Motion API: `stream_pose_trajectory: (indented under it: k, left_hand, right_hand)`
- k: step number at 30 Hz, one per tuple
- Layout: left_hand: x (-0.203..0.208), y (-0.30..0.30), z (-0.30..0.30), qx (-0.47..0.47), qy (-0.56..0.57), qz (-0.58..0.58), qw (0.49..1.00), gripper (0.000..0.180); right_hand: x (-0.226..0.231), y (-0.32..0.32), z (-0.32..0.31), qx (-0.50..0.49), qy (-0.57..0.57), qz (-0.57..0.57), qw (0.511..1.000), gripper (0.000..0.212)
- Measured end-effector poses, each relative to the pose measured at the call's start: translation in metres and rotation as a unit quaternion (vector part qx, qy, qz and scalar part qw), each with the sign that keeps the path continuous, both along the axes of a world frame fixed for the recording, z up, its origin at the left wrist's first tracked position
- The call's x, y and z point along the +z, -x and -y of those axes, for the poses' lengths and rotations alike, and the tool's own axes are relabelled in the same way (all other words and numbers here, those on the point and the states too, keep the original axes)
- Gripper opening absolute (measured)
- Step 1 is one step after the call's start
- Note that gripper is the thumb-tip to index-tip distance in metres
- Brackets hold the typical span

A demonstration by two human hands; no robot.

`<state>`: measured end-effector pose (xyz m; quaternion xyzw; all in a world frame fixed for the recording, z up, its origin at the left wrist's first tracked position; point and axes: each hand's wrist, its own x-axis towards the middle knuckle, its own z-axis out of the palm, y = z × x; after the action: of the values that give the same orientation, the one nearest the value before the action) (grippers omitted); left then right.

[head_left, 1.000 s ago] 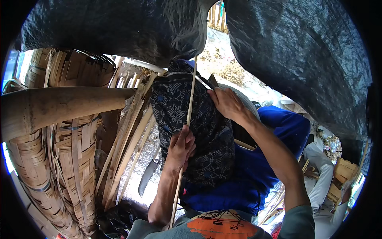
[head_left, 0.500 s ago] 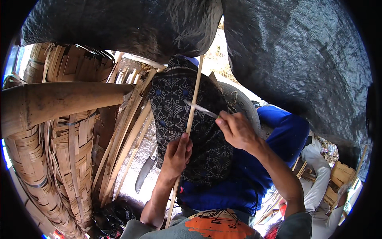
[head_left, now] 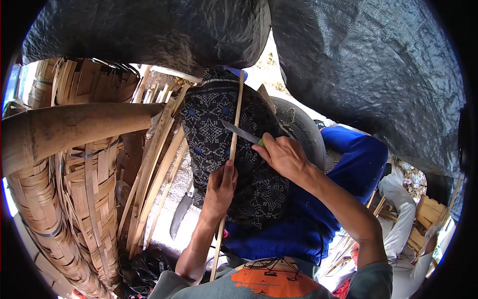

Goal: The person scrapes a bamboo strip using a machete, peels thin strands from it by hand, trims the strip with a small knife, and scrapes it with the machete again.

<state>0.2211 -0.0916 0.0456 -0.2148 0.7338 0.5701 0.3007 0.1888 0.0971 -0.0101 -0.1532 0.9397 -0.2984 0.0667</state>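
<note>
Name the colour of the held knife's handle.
The knife handle is bright green where it shows, seen in the head view.

Left grip (head_left: 220,187) clenched, thumb (head_left: 228,170) pointing forward; right grip (head_left: 284,155) clenched farther forward; both forearms (head_left: 343,203) bare, the right slanting inward.

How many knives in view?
2: a green-handled knife in the right hand, its blade across the pale strip; a wider-bladed knife lying left of the left hand. Others may be hidden in the clutter.
</note>
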Motion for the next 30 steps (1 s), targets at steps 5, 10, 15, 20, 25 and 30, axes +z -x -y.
stream_pose_trajectory:
  k: [5,10,15,20,25,30]
  left_hand:
    - [0.001,0.002,-0.002,0.031,-0.046,0.036,0.998,0.047]
    - [-0.004,-0.012,-0.005,0.004,-0.048,0.002,0.999,0.046]
    - [-0.006,-0.005,-0.002,0.050,-0.100,0.052,0.992,0.043]
    - [-0.007,-0.008,-0.002,0.025,-0.077,0.033,0.996,0.047]
    - [-0.005,-0.006,-0.005,0.014,-0.027,-0.012,0.999,0.048]
    - [0.000,-0.015,-0.011,-0.011,-0.053,0.016,0.998,0.048]
  right_hand:
    - [-0.010,-0.001,0.002,-0.021,0.037,0.006,0.999,0.038]
    - [-0.018,0.031,0.000,-0.082,0.038,0.022,0.996,0.039]
    - [-0.005,0.010,-0.007,-0.021,0.094,-0.098,0.991,0.035]
    - [-0.001,-0.005,-0.008,-0.015,0.083,0.027,0.996,0.033]
    - [-0.006,-0.006,0.003,-0.041,0.044,0.023,0.998,0.030]
    - [-0.026,0.023,-0.006,-0.141,0.023,0.054,0.988,0.039]
